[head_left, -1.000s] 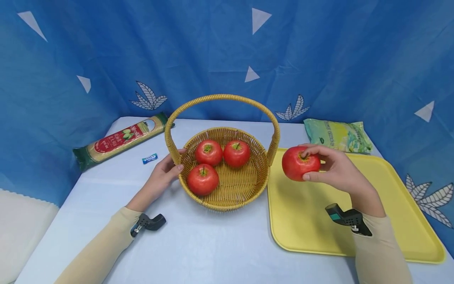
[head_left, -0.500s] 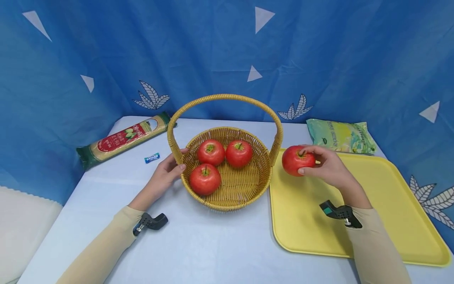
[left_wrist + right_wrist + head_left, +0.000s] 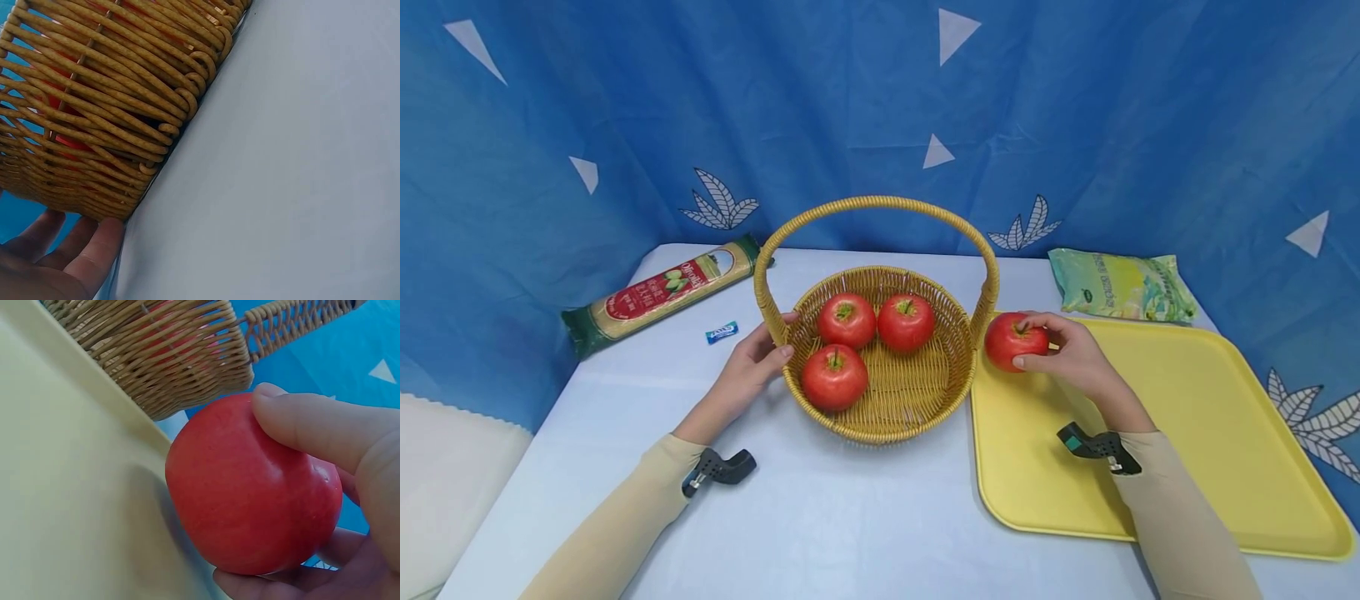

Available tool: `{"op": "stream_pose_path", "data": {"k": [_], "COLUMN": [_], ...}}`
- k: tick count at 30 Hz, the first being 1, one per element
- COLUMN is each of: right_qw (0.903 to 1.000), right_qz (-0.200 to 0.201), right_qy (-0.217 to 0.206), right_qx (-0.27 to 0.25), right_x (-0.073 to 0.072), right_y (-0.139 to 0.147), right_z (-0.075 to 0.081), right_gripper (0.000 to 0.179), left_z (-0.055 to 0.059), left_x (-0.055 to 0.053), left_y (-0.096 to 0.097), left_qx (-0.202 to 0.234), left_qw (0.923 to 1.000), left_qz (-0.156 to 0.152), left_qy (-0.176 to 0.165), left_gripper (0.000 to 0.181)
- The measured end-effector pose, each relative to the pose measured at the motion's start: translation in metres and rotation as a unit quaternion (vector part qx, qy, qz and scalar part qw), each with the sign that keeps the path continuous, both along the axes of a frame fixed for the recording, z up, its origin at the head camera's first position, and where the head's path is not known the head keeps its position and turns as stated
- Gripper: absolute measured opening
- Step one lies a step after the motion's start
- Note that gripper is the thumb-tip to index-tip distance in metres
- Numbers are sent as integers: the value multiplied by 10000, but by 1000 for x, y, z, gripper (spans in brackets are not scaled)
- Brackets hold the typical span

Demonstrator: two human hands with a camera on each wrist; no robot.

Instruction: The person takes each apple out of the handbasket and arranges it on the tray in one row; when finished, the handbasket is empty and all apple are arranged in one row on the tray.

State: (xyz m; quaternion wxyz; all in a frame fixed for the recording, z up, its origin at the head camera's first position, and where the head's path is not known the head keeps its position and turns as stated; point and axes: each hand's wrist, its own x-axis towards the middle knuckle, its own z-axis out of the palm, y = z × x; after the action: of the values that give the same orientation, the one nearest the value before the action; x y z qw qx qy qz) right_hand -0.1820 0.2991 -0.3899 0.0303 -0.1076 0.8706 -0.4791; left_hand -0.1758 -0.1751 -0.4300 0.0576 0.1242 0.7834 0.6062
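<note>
In the head view, my right hand (image 3: pixel 1067 354) holds a red apple (image 3: pixel 1006 342) between thumb and fingers over the far left corner of the yellow tray (image 3: pixel 1150 433). The right wrist view shows that apple (image 3: pixel 244 487) close up, its shadow falling on the tray; whether it touches the tray I cannot tell. A wicker basket (image 3: pixel 917 392) with a tall arched handle stands left of the tray. My left hand (image 3: pixel 752 367) grips its left side by the handle's base, thumb at the rim. Three red apples (image 3: pixel 835 379) lie inside, two behind and one at front left.
A spaghetti pack (image 3: pixel 662 292) lies at the back left, with a small blue packet (image 3: pixel 722 332) in front of it. Behind the tray is a green and yellow bag (image 3: pixel 1123 285). A blue curtain (image 3: pixel 850 100) closes off the table's back.
My right hand has carried the apple left and slightly down, closer to the basket's right side. My left hand keeps its place on the basket.
</note>
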Motion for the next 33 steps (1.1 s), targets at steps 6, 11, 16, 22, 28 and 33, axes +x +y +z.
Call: {"op": "stream_pose_path", "data": {"k": [6,11,16,22,28,33], "right_qw": [9999,9997,9997,9998,9991,9956], "right_qz": [-7,-46,26,115,321,814], "right_qy": [-158,-226,-228,-44,135,86], "right_qx": [-7,32,26,-151,-229,-453], "right_x": [-2,-3,-2,-1,1,2], "right_y": [0,1,4,6,10,14], "right_z": [-4,-7,-8,-8,-8,-9], "right_gripper": [45,46,43,30,24,21], "left_z": [0,1,1,1,0,-1], "left_x": [0,1,0,-1,0,-1], "left_y": [0,0,0,0,0,-1], "left_qx": [84,88,105,99,120,149], "left_qw": [9999,9999,9999,9998,9999,9999], "left_qz": [17,15,-8,-14,-17,-21], "left_qy": [-83,-112,-118,-144,-97,-69], "left_gripper": [53,53,53,54,53,54]}}
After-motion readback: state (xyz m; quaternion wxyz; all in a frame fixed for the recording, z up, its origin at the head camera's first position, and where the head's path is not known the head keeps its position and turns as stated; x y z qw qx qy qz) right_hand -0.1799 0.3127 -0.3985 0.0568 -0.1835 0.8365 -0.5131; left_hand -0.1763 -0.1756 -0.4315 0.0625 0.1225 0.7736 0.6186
